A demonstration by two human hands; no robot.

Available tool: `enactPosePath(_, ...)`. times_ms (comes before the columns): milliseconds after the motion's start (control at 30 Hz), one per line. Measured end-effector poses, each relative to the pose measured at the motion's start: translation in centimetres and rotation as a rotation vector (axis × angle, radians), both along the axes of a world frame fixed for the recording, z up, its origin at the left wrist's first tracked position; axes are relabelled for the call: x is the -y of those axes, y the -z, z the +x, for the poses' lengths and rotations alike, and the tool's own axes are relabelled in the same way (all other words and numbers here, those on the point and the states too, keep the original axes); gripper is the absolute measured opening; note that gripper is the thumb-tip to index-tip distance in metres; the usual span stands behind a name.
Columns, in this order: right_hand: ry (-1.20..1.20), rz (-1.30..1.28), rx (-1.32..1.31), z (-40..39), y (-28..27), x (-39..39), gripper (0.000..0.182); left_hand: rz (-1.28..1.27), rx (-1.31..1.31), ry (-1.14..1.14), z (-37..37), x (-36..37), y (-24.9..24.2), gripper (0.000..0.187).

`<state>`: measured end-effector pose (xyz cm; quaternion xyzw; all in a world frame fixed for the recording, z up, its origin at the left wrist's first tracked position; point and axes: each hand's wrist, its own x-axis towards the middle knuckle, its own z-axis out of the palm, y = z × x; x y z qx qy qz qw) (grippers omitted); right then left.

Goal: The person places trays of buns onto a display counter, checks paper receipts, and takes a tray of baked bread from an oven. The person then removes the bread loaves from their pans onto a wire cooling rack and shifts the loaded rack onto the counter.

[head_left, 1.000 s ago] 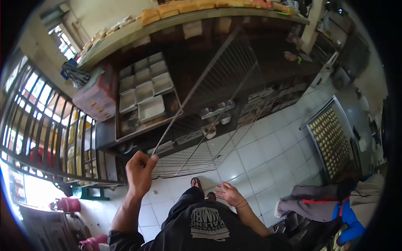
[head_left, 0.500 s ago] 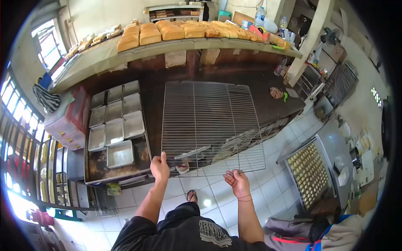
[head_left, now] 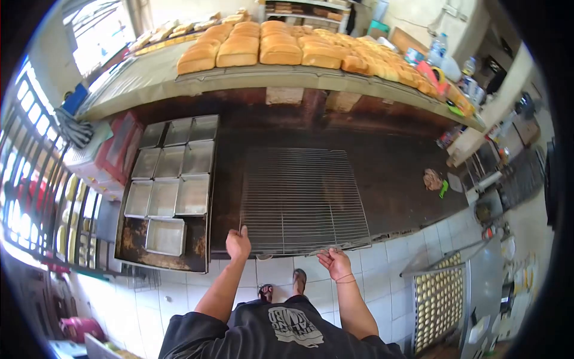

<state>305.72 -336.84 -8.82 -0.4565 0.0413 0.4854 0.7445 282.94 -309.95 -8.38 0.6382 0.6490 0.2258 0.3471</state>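
Note:
A wire cooling rack (head_left: 306,206) lies low over the dark table (head_left: 394,173), its front edge near the table's front edge. My left hand (head_left: 238,244) is closed around the rack's left side close to the front corner, thumb up. Along the front edge, right of the middle, the fingers of my right hand (head_left: 336,264) are curled on the rack's wire, palm turned up. Left of the rack sits a dark baking tray (head_left: 197,254) bearing rows of metal loaf tins (head_left: 162,196), with one tin (head_left: 165,236) apart at the front.
Golden bread loaves (head_left: 280,46) line a raised shelf (head_left: 239,78) behind the table. Crumpled brown matter (head_left: 431,179) and a green item (head_left: 443,189) lie at the table's right. A tray of small round pieces (head_left: 439,305) stands lower right. A pink drawer box (head_left: 116,149) is at left.
The rack has moved forward and down over the dark table; earlier its front part hung above the floor. Both hands keep their hold. My view has come closer to the table.

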Motion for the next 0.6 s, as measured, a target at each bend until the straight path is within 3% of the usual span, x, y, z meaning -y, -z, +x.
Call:
enactPosePath(233, -0.071, -0.11, -0.149, 7.5, 4.8, -4.1, 0.016, 0.128, -0.187, 0.0, 3.6, -0.5, 0.1, 0.043)
enactPosePath(367, -0.154, -0.216, -0.158, 9.5, 6.0, -3.8, 0.017, 0.19, 0.039, 0.027, 4.2, 3.4, -3.5, 0.037)
enactPosePath(467, -0.198, -0.298, -0.123, 10.6, 5.4, -4.9, 0.018, 0.081, 0.107, 0.026, 2.9, 7.1, -3.9, 0.033)
enactPosePath(567, -0.23, -0.376, -0.082, 11.2, 6.6, -5.5, 0.032, -0.04, 0.112, 0.024, 0.2, 10.9, -2.9, 0.024)
enactPosePath(600, -0.362, -0.341, -0.067, 12.7, 6.2, -7.5, 0.032, -0.074, 0.126, 0.028, -0.8, 11.9, -2.4, 0.024)
